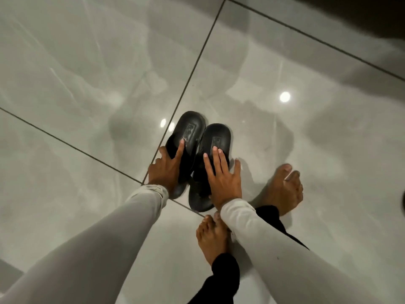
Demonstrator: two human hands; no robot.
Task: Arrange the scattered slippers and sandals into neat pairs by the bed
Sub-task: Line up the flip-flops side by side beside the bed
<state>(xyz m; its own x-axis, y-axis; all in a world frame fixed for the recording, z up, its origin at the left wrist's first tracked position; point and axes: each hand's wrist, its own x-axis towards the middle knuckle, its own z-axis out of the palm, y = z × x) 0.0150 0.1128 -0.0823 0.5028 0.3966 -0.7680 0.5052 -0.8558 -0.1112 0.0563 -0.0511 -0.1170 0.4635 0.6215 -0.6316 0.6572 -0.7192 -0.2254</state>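
Black rubber slides sit together just below the centre of my remote head view, on glossy grey floor tiles (87, 84). The left slipper (190, 130) lies at about 11 o'clock from the right slipper (218, 139); their inner edges touch or nearly touch, and the left one's far end sits slightly further from the person than its partner's. The left hand (167, 170) rests on the left slipper with the index finger extended along the footbed and the thumb on the outer edge; it is a loose steadying hold, not a closed clamp. The right hand (221, 178) lies flat and spread across the strap of the right slipper, fingers apart, pressing down and gripping nothing. Two bare feet (213, 235) stand at 5 o'clock from the pair, close to the near ends. No bed is identifiable; a dark shape runs across the 1 o'clock corner, and I cannot tell what it is. My judgement: the step in hand is squaring up this pair. To do it well, I would slide the left slipper back towards 6 o'clock until both far ends are level, keep the inner edges parallel and in contact, and use the tile joint (197, 58) running under them as a straight reference. Palm pressure should stay light, since rubber may drag and twist on polished tile.
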